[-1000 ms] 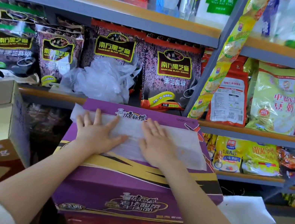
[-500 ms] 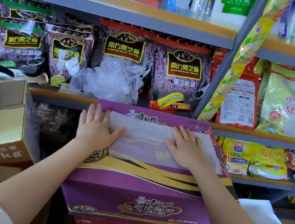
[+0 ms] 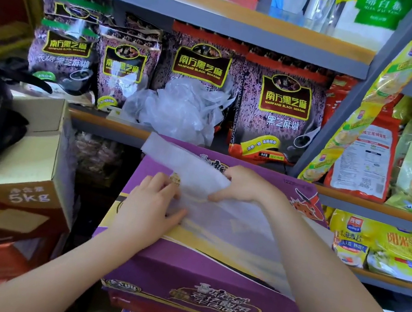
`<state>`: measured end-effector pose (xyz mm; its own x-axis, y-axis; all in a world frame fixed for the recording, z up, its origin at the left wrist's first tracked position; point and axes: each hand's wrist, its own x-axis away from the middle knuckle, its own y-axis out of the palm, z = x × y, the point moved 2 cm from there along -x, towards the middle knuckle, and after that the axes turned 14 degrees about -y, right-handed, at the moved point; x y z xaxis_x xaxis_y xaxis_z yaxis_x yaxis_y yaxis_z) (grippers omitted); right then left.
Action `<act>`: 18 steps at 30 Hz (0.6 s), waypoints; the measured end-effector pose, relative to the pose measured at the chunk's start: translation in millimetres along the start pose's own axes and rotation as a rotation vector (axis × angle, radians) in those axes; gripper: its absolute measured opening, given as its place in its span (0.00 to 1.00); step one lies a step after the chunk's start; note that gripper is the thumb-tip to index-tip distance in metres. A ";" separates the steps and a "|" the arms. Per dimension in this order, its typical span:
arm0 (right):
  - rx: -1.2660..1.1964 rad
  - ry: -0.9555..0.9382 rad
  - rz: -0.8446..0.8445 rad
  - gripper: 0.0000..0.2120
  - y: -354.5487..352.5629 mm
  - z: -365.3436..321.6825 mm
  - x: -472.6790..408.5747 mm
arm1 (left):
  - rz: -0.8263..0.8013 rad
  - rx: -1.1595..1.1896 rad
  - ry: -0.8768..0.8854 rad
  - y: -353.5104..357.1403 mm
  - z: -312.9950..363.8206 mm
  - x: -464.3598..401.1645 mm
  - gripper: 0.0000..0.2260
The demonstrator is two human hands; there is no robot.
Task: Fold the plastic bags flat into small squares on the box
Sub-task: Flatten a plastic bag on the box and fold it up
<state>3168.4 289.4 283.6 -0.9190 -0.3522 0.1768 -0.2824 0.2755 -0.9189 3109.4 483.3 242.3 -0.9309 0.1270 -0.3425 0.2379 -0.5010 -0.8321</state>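
While the plastic bag lies on the purple box, your left hand presses it flat, fingers spread; your right hand pinches a fold. Item: crease squarely, edges aligned. Stock: crumpled bags on shelf.

Two bare forearms, no rings, watch or gloves; left hand, right hand. Sleeves not visible in frame.
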 end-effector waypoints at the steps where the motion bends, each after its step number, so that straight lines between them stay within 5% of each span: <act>1: -0.035 -0.015 -0.013 0.17 0.0 -1.3 0.8 | -0.012 -0.002 -0.023 1.0 -0.4 0.6 0.20; 5: -0.508 -0.085 0.095 0.07 -8.3 -4.3 10.3 | -0.026 0.143 -0.227 1.3 3.3 -4.0 0.22; 8: -0.858 -0.163 0.228 0.08 -18.3 0.0 14.3 | -0.076 0.721 -0.538 -5.9 10.5 -13.4 0.34; 11: -1.065 -0.205 0.356 0.10 -26.8 1.5 15.1 | -0.327 1.294 -0.722 -6.6 28.4 -23.5 0.20; 14: -1.198 -0.188 0.491 0.08 -37.2 2.4 17.2 | -0.557 1.331 -0.649 -5.5 55.6 -29.9 0.09; 18: -1.287 -0.275 0.645 0.09 -72.3 11.7 25.5 | -0.302 1.113 -0.468 -30.3 78.3 -71.3 0.05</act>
<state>3168.6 250.1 350.4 -0.9398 0.0240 -0.3409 -0.0319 0.9870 0.1576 3146.8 422.4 326.1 -0.9711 0.1605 0.1764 -0.1540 -0.9868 0.0499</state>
